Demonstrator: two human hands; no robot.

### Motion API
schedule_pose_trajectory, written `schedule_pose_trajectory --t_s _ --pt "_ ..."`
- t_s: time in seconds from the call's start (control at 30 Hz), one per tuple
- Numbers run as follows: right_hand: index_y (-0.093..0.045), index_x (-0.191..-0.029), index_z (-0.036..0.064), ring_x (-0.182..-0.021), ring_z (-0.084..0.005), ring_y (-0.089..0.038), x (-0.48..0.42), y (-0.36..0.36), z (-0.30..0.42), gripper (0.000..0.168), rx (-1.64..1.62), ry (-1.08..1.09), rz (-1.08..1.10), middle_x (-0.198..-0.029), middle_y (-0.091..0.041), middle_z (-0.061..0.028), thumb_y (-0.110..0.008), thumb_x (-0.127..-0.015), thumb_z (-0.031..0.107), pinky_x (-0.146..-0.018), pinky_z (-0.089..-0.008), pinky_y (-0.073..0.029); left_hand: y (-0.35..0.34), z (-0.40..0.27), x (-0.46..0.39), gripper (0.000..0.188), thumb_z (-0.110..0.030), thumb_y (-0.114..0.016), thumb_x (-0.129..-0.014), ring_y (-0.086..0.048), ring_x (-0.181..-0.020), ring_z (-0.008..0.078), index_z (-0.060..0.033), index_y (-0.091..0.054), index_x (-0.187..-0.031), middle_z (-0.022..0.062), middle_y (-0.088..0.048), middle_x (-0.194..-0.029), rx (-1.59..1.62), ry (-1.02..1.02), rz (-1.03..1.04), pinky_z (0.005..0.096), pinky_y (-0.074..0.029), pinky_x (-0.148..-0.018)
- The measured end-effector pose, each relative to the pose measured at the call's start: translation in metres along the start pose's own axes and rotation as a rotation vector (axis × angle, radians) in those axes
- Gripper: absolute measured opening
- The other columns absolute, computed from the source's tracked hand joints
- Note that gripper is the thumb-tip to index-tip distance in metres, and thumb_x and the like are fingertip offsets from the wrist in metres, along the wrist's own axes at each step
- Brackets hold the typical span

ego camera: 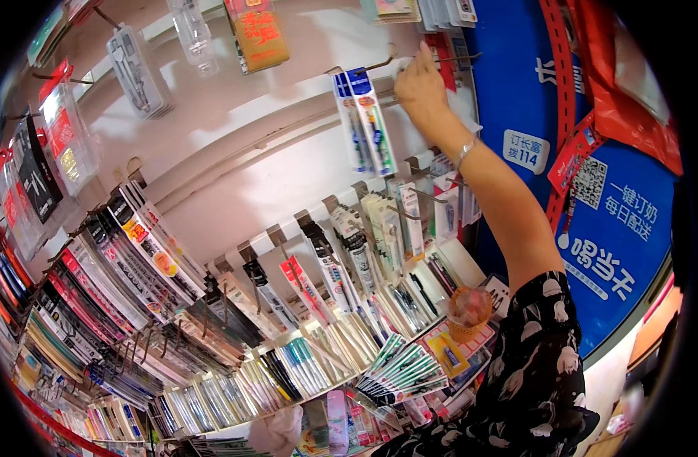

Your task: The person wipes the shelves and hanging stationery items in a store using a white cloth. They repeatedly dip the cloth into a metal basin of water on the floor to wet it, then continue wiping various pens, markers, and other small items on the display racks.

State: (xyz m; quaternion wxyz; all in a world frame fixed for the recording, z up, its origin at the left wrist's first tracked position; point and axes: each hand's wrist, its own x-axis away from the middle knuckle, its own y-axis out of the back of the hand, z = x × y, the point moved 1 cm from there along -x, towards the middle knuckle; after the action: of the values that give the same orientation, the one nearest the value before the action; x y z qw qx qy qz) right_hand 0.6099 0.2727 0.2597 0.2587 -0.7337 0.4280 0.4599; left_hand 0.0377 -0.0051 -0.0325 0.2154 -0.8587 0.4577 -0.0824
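My right hand (422,85) is raised at the wall rail, its fingers bunched around the base of a metal display hook (460,57); whether they grip it is hidden. A silver bracelet circles the wrist. Just left of the hand, blue-topped pen refill packs (371,123) hang from another hook. Below the forearm, packs of green-and-white pens or refills (406,368) lie fanned over the shelf's front edge. My left hand is out of view. At the bottom edge are more fanned packs (229,447), beside a pale, crumpled thing (283,425) that I cannot make out.
Hooks holding pen packs (331,268) line the lower rail, above compartments of loose pens (303,365). A small woven basket (470,314) stands at the right end. Compass sets (136,71) hang upper left. A blue printed panel (509,103) and a red bag (628,85) are at the right.
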Motion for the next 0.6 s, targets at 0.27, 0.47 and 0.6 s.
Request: schedule_pose_trajectory --t_s 0.27,0.47,0.6 --pt "-0.06 -0.093 0.0 -0.099 -0.0332 -0.054 0.06 -0.043 -0.062 0.018 -0.78 -0.612 0.113 -0.109 -0.055 -0.016 -0.052 -0.081 0.011 -0.086 -0.0388 -0.044 0.011 0.003 -0.011 0.006 -0.009 -0.057 -0.087 -0.029 -0.048 0.0056 -0.0088 -0.051 -0.089 -0.0034 -0.035 -0.056 -0.016 0.087 0.185 0.0186 -0.024 -0.041" --pt "-0.059 -0.099 0.003 -0.097 -0.0356 -0.052 0.012 -0.111 -0.073 0.021 -1.143 -0.401 -0.354 -0.107 -0.054 -0.0166 -0.054 -0.078 0.005 -0.084 -0.0383 -0.044 -0.016 0.003 0.0 0.006 -0.013 -0.054 -0.09 -0.028 -0.047 0.0037 -0.0071 -0.051 -0.089 -0.0035 -0.037 -0.057 -0.027 0.031 0.143 0.0172 -0.022 -0.04" --pt "-0.057 -0.099 0.006 -0.094 -0.0332 -0.05 0.001 -0.112 -0.057 0.022 -0.998 -0.258 -0.236 -0.1 -0.055 -0.0137 -0.05 -0.079 0.007 -0.082 -0.0392 -0.043 -0.024 0.0 0.009 0.007 -0.013 -0.054 -0.091 -0.029 -0.047 0.0033 -0.0065 -0.051 -0.091 -0.0034 -0.039 -0.058 -0.03 0.074 0.207 0.0162 -0.022 -0.04"
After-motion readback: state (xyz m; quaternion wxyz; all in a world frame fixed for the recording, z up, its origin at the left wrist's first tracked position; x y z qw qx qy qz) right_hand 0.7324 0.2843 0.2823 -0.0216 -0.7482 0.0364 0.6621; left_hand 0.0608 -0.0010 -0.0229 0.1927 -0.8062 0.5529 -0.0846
